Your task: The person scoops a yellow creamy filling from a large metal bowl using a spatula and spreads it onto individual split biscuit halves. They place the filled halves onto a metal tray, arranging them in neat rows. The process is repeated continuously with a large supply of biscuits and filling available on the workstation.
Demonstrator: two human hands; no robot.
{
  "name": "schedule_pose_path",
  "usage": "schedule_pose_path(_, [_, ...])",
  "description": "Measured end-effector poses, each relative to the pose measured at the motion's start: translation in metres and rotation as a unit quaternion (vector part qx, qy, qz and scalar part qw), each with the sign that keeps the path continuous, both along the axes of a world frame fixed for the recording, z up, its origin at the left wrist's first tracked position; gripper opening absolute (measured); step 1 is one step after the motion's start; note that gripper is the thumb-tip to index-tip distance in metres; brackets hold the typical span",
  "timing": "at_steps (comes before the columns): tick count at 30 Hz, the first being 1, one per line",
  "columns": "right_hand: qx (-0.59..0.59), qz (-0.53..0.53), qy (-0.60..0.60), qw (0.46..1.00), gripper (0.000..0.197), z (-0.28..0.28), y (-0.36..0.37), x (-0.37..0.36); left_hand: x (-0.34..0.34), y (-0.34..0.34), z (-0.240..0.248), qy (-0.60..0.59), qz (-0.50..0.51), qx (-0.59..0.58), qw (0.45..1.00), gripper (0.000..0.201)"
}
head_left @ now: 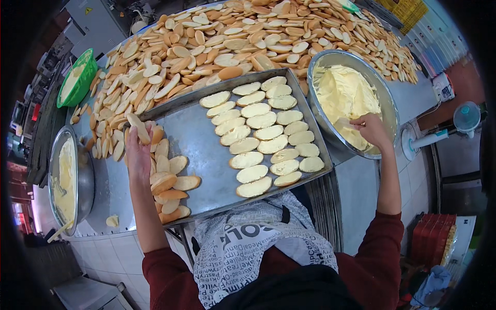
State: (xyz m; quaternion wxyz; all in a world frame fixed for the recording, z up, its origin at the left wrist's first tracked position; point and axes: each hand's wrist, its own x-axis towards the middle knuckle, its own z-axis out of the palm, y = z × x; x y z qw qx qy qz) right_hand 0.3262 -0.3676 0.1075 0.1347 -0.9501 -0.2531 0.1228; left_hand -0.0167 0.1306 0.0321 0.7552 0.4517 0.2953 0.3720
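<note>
My left hand (139,157) is closed on an oval bread slice (137,127), held up left of the metal tray (178,132). In my right hand (371,129) is a small pale scraper (342,124), its edge in the yellow cream (347,93) of the large steel bowl (391,98). Rows of bread slices (261,120) coated with cream lie on the right part of the tray. Loose bread slices (170,194) are stacked beside the tray's left edge, below my left hand.
A large heap of bread slices (248,36) covers the far table. At left stand a green basket (90,72) and another steel bowl (85,170) with cream and a handle sticking out. A dollop of cream (112,221) sits on the table. Red crates (431,240) stand at lower right.
</note>
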Motion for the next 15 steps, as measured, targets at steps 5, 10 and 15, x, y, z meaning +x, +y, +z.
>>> schedule_pose_path(5, [0.073,-0.033,0.146,0.986,0.024,0.003,-0.007,-0.002,-0.009,-0.016,-0.001,0.035,-0.005,0.006,0.999,0.038])
schedule_pose_path(10, [0.118,-0.107,0.185,0.970,0.024,0.010,-0.022,0.003,0.001,-0.032,-0.007,0.006,-0.028,-0.007,1.000,0.042])
schedule_pose_path(15, [0.124,-0.054,0.014,0.991,0.023,0.010,-0.023,-0.011,0.015,-0.059,0.012,0.021,-0.032,0.031,0.999,0.048])
